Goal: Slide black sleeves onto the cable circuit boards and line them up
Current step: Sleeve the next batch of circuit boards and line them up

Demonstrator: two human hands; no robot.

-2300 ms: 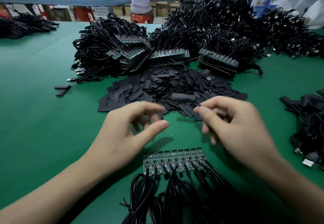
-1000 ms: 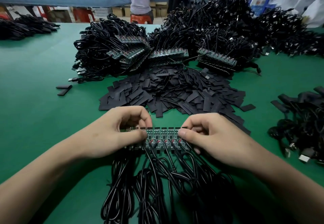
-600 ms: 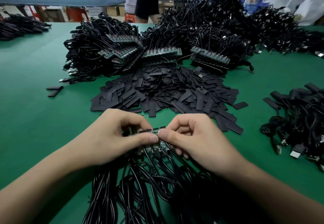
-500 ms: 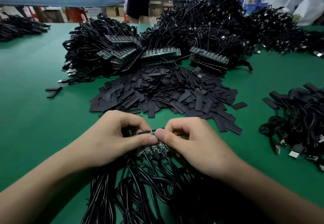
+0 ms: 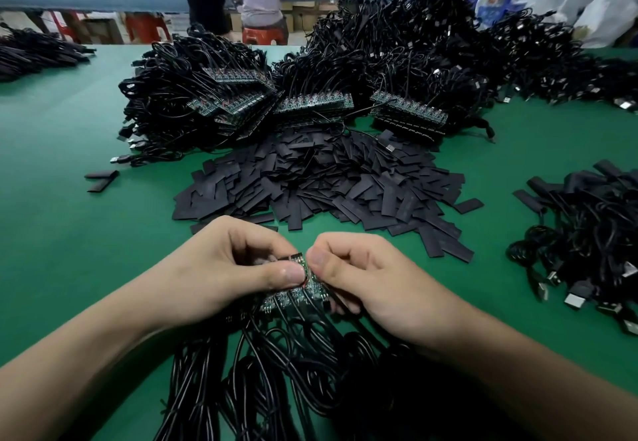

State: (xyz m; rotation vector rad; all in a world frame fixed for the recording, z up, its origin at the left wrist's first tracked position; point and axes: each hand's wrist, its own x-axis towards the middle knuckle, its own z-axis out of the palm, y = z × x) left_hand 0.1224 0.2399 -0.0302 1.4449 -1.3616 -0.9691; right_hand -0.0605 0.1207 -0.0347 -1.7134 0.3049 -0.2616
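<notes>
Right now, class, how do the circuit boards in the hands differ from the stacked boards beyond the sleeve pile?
The held boards are pinched by the left hand and right hand; the stacked boards lie untouched. The held boards are partly hidden by thumbs; the stacked boards show a full row. Held boards' cables trail toward the camera; stacked boards' cables heap behind. Both are green, with black cables.
</notes>
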